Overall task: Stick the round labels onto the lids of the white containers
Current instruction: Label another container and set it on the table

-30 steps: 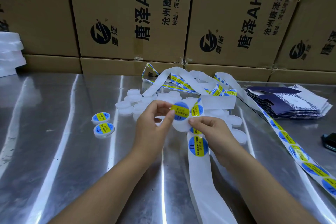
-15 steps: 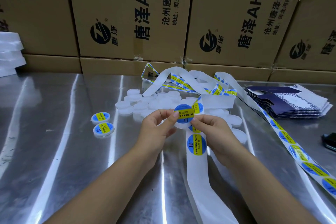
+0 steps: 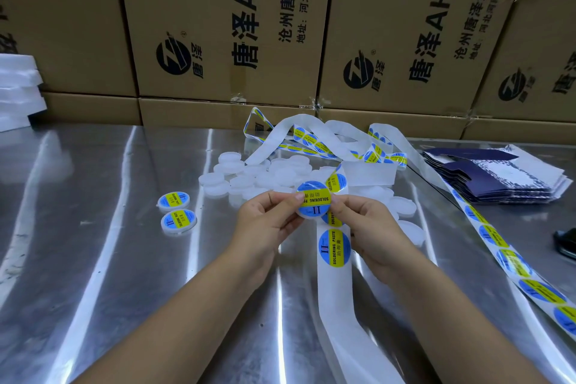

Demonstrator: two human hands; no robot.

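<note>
A white container with a round blue-and-yellow label on its lid is held above the table between both hands. My left hand pinches its left edge, thumb on the label. My right hand grips its right edge. Below them runs a white backing strip carrying another label. Two labelled containers sit to the left. A pile of bare white containers lies behind the hands.
More label strip loops lie tangled at the back, and one strip runs down the right side. A stack of dark blue flat cartons sits at the right. Cardboard boxes wall the table's far edge. White foam is at far left.
The label has been turned on the container and pressed flat; both hands have closed in on the container and lifted it slightly. The strip beneath shifted a little.
</note>
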